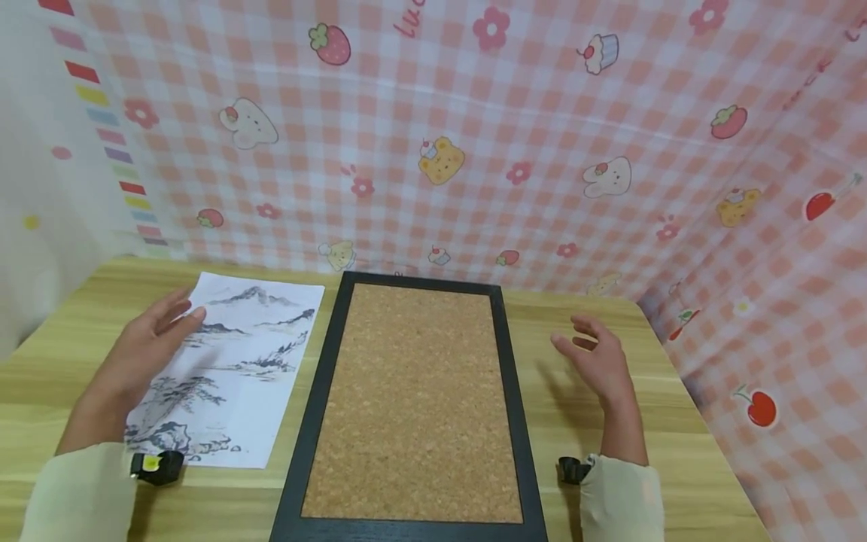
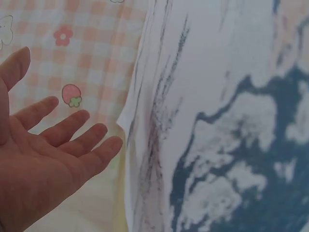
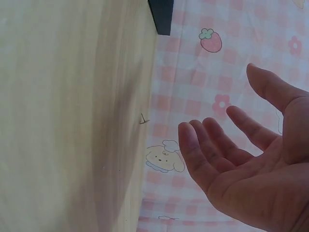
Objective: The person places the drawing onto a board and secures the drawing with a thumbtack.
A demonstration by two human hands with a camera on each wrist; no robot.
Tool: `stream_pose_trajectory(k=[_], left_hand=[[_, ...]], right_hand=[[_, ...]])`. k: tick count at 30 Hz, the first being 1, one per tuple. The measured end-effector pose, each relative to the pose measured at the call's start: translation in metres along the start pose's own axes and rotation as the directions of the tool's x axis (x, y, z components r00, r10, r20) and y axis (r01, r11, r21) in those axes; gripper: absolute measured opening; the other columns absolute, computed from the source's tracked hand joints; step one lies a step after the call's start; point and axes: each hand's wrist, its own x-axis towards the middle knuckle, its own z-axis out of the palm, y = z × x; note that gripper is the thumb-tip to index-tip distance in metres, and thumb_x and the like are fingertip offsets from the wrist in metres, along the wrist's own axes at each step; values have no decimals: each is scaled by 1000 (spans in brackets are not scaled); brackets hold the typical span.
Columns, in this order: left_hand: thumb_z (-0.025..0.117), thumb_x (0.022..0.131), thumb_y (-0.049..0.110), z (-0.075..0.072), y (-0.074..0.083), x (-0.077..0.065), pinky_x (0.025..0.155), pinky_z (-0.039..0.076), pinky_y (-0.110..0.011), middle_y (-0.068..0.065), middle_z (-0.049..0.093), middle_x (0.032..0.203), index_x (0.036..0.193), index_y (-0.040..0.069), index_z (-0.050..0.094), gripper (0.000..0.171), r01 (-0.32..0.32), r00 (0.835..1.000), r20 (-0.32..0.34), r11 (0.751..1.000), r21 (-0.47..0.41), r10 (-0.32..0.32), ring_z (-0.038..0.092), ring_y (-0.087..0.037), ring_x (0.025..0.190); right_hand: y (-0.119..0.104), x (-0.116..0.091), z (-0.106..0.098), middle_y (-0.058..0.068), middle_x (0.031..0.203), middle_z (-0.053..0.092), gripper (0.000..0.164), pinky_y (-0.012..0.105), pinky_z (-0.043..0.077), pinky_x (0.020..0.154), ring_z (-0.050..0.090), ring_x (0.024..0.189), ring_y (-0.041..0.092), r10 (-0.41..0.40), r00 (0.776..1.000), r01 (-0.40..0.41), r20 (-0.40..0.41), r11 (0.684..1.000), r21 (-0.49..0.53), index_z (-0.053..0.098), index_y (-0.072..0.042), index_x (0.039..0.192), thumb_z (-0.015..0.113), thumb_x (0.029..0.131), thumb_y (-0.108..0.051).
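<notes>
In the head view my left hand (image 1: 145, 346) hovers over the left side of a sheet of paper (image 1: 237, 406) printed with an ink landscape of mountains and trees. Its fingers are loosely bent and hold nothing. The same paper (image 2: 222, 121) fills the right half of the left wrist view, beside the spread fingers. My right hand (image 1: 599, 357) is above the table, right of a black-framed cork board (image 1: 413, 399), with relaxed, empty fingers. A small thumbtack (image 3: 144, 119) lies point up on the wood in the right wrist view, left of that hand.
The cork board lies flat mid-table, its black frame (image 1: 518, 406) close to the back wall. A pink checked cloth (image 1: 393, 135) covers the back and right walls. The wooden table (image 1: 650, 421) extends to a slanted edge on the right. Each wrist wears a small black camera (image 1: 159, 467).
</notes>
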Motion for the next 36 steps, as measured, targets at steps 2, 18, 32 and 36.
stream_pose_trajectory(k=[2, 18, 32, 36], left_hand=[[43, 90, 60, 0, -3, 0, 105, 17, -68, -15, 2, 157, 150, 34, 0, 78, -2, 1000, -3, 1000, -9, 2, 6, -45, 141], [47, 90, 56, 4, -12, 9, 110, 15, -62, -7, 0, 159, 150, 34, 4, 78, 30, 994, -104, 996, -81, -38, 3, -36, 145], [50, 86, 61, -1, -12, 4, 103, 18, -71, -23, -4, 155, 151, 17, -1, 94, 237, 958, -183, 969, 65, -222, 4, -53, 138], [50, 86, 61, -4, -11, 1, 101, 19, -71, -27, -4, 153, 151, 11, -1, 96, 253, 956, -189, 957, 140, -225, 4, -55, 136]], right_hand=[[2, 0, 1, 21, 147, 33, 70, 52, 43, 99, 38, 131, 39, 4, 1000, -4, 2, 1000, 9, 34, -10, 144, 61, 88, -43], [17, 6, 1, 18, 147, 35, 72, 47, 48, 95, 40, 130, 34, 4, 1000, -5, 29, 999, 41, 34, -13, 145, 60, 87, -48], [36, 11, 0, 18, 145, 36, 69, 31, 54, 87, 44, 126, 32, 15, 997, -26, 71, 986, 164, 31, -10, 146, 60, 90, -38], [42, 13, -2, 18, 144, 36, 71, 23, 54, 83, 53, 113, 13, 44, 996, -58, 76, 978, 200, 30, -7, 145, 62, 89, -37]])
